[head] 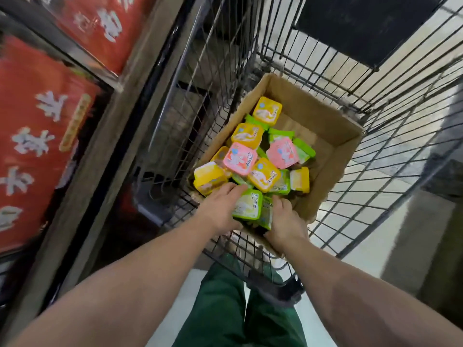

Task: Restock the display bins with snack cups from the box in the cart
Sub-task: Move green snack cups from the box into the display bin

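Observation:
An open cardboard box (323,121) sits in a black wire cart (375,91). Several square snack cups with yellow, pink and green lids lie jumbled inside, among them a yellow cup (267,112) at the far end and a pink cup (239,159) in the middle. At the box's near end a green cup (248,205) lies between my hands. My left hand (220,209) rests against its left side with fingers stretched over it. My right hand (285,224) presses a second green cup (266,214) from the right. Both cups are still inside the box.
Red packages with white lettering (37,136) fill shelves on the left, behind a grey shelf post (105,136). The cart's wire sides surround the box. Pale floor tiles show through the wires on the right. My green trousers (220,309) are below the cart handle.

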Demonstrator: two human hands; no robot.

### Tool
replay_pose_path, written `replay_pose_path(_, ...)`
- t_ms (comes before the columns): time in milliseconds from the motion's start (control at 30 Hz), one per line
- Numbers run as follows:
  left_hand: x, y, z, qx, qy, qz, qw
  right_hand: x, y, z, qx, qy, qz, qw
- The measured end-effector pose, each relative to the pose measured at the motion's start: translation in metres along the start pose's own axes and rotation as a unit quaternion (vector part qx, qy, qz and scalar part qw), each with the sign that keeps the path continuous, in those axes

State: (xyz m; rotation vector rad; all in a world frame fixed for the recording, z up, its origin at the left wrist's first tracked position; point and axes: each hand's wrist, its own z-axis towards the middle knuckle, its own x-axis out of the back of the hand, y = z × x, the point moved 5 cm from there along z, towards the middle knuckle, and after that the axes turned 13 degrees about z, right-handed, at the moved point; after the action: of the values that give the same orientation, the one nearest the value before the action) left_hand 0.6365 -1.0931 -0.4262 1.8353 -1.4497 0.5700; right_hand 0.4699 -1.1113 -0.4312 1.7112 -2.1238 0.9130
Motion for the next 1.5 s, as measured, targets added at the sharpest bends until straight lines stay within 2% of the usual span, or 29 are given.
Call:
replay_pose_path(233,0.000,-0.007,0.007,-0.004,-0.012,-0.013,1.000,-0.003,0.001,0.008,-0.015,0.007,0.047,0.999)
replay_pose_path(367,0.005,-0.006,0.002,0.013,-0.012,-0.055,0.998,0.010,-0.003,0.000,-0.019,-0.010,0.051,0.998)
replay_pose_path(500,0.025,-0.002,-0.017,-0.009,-0.008,-0.080,0.997,0.032,-0.012,-0.020,-0.003,-0.007,0.074,0.997)
replay_pose_path(700,0.066,-0.005,-0.067,-0.033,0.029,-0.097,0.994,0.069,-0.048,-0.068,0.080,-0.008,0.073,0.994)
replay_pose_path(800,0.083,-0.009,-0.108,-0.033,0.072,-0.150,0.985,0.084,-0.073,-0.100,0.136,-0.002,0.044,0.990)
replay_pose_path(867,0.090,-0.013,-0.145,-0.005,0.117,-0.163,0.980,0.088,-0.090,-0.124,0.184,0.001,0.019,0.983)
replay_pose_path(1000,0.083,-0.023,-0.237,0.051,0.223,-0.230,0.946,0.076,-0.126,-0.182,0.277,0.014,-0.015,0.961)
replay_pose_path(1233,0.033,-0.057,-0.417,0.158,0.343,-0.332,0.864,0.002,-0.203,-0.298,0.429,-0.022,-0.076,0.900)
replay_pose_path(1500,-0.024,-0.099,-0.604,0.291,0.428,-0.324,0.792,-0.106,-0.285,-0.426,0.535,-0.120,-0.114,0.829)
